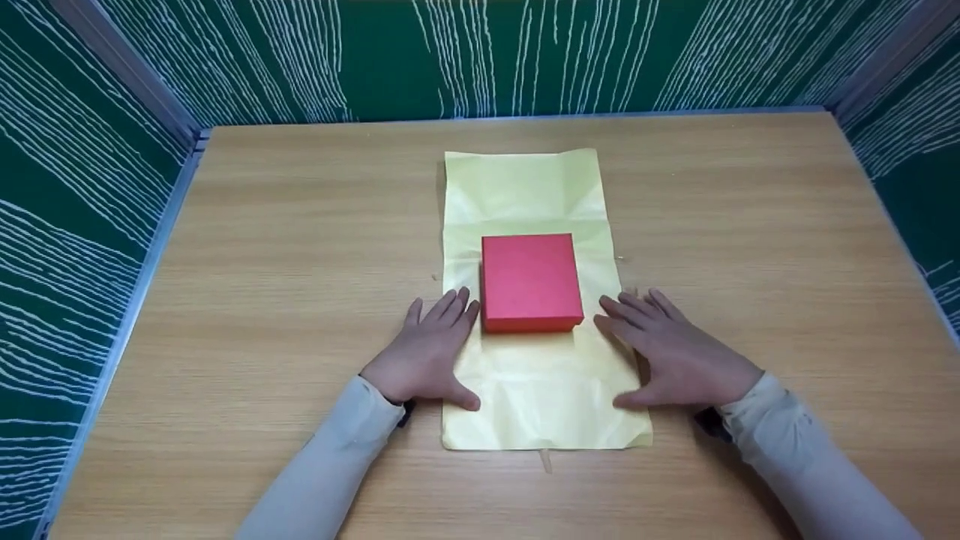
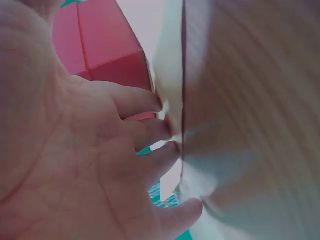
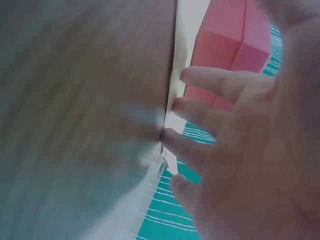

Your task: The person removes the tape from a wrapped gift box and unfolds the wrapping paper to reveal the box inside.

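A red square box [image 1: 531,281] sits on a long sheet of pale yellow paper [image 1: 525,191], which has fold creases across it. To the left of the box, my left hand [image 1: 429,352] is spread, its fingertips on the paper's left edge. My right hand [image 1: 667,351] lies spread on the other side, fingers at the right edge of the paper, a small gap from the box. In the left wrist view the fingers [image 2: 145,132] reach down to the paper beside the red box [image 2: 107,45]. The right wrist view shows the fingertips touching the paper's edge near the box [image 3: 227,40].
A light wooden table [image 1: 300,247] lies under everything. Green panels with white streaks [image 1: 390,67] stand along its back and sides. A small strip of clear tape [image 1: 546,460] shows at the paper's near edge.
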Demonstrator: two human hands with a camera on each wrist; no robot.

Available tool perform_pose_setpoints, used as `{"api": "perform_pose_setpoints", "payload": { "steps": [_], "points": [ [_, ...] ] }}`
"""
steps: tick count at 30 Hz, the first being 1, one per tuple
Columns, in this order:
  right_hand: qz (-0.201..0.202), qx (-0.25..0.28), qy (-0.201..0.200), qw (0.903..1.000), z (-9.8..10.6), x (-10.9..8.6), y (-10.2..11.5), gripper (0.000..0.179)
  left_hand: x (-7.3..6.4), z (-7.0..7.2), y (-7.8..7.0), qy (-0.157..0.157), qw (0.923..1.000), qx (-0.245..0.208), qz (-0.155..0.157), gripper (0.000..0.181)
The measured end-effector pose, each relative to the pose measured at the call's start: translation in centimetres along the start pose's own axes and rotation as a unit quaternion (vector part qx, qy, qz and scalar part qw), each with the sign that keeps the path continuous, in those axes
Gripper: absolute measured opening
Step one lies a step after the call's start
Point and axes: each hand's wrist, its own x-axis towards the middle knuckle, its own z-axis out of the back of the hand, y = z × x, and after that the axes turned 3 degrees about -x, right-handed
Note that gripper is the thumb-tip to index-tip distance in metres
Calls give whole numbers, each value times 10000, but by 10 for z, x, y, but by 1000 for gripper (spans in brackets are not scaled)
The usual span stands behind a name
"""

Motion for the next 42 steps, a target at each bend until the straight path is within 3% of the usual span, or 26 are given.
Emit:
{"api": "perform_pose_setpoints", "payload": {
  "steps": [3, 6, 13, 18, 25, 32, 38, 42],
  "points": [
    [-125, 11, 155, 9998, -2, 2, 1, 123, 3, 1, 4, -24, 10000, -65, 9, 137],
    [-150, -23, 150, 9998, -3, 5, 5, 127, 5, 1, 6, -46, 9999, -107, 3, 137],
    [-53, -145, -70, 9999, -6, 9, 16, 116, 6, 0, 1, 8, 9999, 76, -92, 138],
    [-140, -271, 62, 9995, -6, 10, 19, 107, 7, 2, -5, 190, 9998, 93, 9, 140],
    [-257, -427, -60, 9987, -5, 15, 18, 99, 10, 6, -9, 302, 9995, 31, 113, 136],
    [-336, -575, -269, 9974, -7, 22, 14, 106, 17, 6, -11, 184, 9987, -292, 375, 129],
    [-130, -617, -580, 9963, -13, 25, 11, 104, 22, 1, -11, -187, 9989, -67, 429, 123],
    [-209, -555, -512, 9969, -13, 23, 8, 111, 25, -1, -12, -260, 9989, -5, 395, 122]
  ]
}}
